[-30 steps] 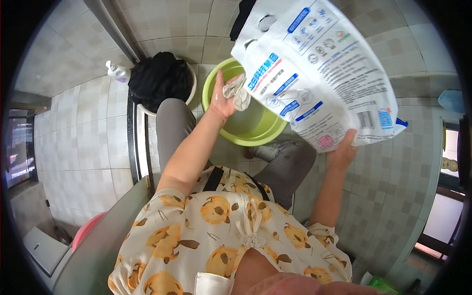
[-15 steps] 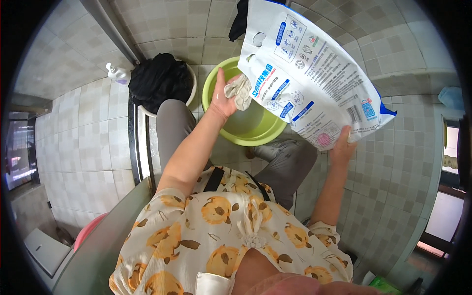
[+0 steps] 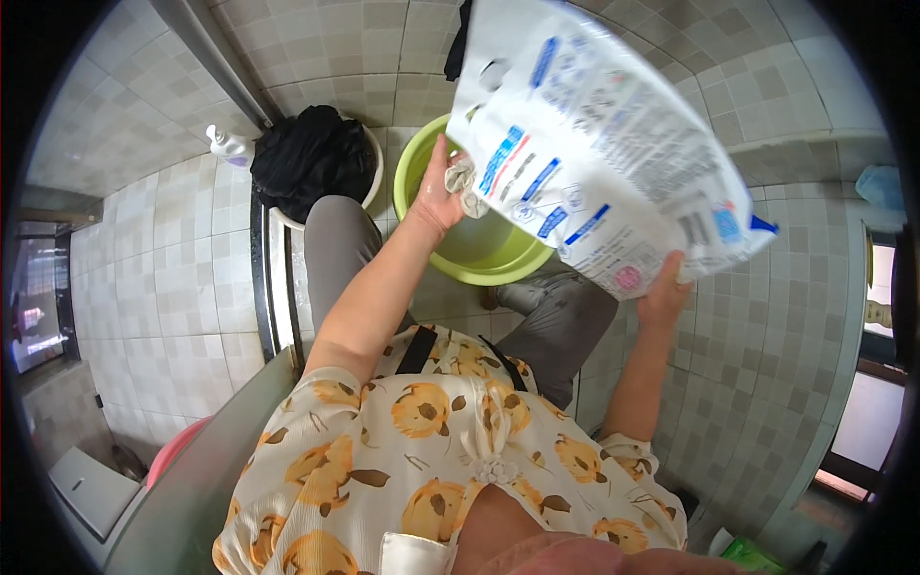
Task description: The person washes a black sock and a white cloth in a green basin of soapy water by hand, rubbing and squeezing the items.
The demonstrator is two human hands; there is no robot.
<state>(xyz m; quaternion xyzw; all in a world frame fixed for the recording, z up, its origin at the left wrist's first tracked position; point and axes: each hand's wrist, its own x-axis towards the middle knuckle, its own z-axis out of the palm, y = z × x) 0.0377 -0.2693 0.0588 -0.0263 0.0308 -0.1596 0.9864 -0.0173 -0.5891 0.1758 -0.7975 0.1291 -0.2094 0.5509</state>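
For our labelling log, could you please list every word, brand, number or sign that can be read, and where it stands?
I describe print without copying it.
White bag in the right hand: large blue heading, wording withheld; smaller blue labels, blurred.
Same bag: black paragraphs, too blurred to read; barcode and pink mark, no figures legible.
Pale bottle: any text is too small.
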